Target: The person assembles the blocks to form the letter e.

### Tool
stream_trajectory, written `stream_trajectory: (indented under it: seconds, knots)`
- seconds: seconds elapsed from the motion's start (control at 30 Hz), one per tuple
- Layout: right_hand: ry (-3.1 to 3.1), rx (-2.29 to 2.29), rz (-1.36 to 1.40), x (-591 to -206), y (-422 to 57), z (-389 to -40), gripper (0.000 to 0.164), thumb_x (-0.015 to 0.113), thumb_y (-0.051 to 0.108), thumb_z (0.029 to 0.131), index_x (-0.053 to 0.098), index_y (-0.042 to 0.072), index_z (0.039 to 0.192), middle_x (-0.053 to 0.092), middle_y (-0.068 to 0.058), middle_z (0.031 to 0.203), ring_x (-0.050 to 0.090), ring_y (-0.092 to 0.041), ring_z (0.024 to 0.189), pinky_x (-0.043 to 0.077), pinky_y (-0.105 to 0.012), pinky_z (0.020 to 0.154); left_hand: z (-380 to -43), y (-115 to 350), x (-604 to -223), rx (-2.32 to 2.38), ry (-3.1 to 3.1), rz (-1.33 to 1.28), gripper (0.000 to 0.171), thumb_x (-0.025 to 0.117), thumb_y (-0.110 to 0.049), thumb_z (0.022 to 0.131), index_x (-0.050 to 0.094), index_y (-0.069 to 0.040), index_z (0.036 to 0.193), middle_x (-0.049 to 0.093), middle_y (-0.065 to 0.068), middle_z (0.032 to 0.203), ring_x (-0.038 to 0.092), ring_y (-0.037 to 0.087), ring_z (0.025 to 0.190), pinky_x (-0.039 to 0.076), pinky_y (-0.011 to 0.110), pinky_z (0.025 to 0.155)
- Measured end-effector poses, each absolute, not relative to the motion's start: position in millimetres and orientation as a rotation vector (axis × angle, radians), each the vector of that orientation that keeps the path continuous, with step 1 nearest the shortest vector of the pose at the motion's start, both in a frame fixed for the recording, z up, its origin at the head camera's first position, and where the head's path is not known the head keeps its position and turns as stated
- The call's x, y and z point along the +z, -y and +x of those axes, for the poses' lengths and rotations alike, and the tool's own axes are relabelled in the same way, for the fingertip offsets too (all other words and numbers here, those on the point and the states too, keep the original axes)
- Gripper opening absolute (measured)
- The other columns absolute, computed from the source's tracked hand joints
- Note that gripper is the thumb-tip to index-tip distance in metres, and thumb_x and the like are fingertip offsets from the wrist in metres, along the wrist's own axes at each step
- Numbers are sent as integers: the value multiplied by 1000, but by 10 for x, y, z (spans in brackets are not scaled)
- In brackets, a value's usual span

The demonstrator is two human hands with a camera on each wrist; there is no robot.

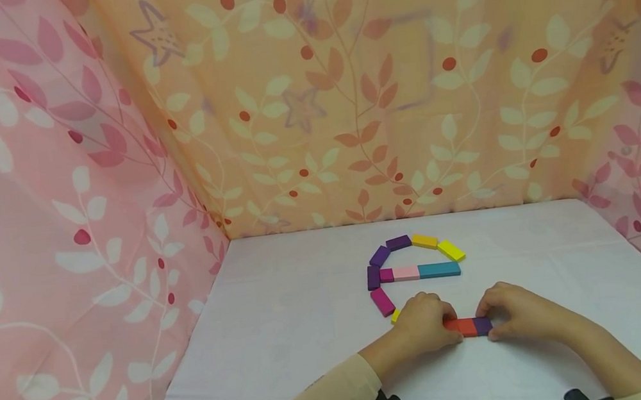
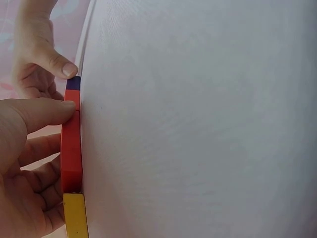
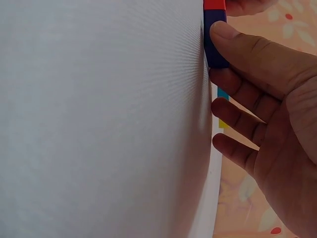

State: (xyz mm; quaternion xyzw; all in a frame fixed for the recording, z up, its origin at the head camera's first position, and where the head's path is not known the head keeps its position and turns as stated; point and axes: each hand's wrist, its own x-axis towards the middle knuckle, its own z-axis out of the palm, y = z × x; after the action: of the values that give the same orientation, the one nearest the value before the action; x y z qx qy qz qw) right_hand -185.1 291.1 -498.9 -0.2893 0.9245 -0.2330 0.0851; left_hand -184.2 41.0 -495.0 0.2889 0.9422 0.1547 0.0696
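My left hand (image 1: pixel 425 322) pinches a red block (image 2: pixel 72 148) between thumb and fingers, the thumb lying near its joint with a shorter red block (image 1: pixel 467 327). At the right end of this row, a purple block (image 1: pixel 483 326) sits against the red one. My right hand (image 1: pixel 525 312) pinches that purple block, its thumb on the near side; the other fingers spread beside it in the right wrist view. A yellow block (image 2: pixel 75 215) meets the longer red block's other end. In the head view, the left hand hides part of the row.
Farther back, purple blocks (image 1: pixel 380 257), yellow blocks (image 1: pixel 424 241) and a magenta block (image 1: pixel 382 301) form a curve. Inside it runs a straight bar with a pink block (image 1: pixel 406 273) and a teal block (image 1: pixel 440 270). The white-covered table (image 1: pixel 283 294) meets patterned curtains (image 1: pixel 317 162).
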Motion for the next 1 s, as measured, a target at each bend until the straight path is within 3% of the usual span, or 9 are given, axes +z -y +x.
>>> stream_trajectory:
  seconds: [1.0]
  knots:
    - [-2740, -728, -888, -4980, -2942, -1833, 35, 86, 45, 77, 71, 32, 106, 65, 23, 103, 56, -5, 102, 52, -32, 91, -1909, -391, -4966, 422, -2784, 922, 31, 81, -51, 84, 77, -36, 111, 55, -18, 81, 46, 1, 85, 41, 19, 69]
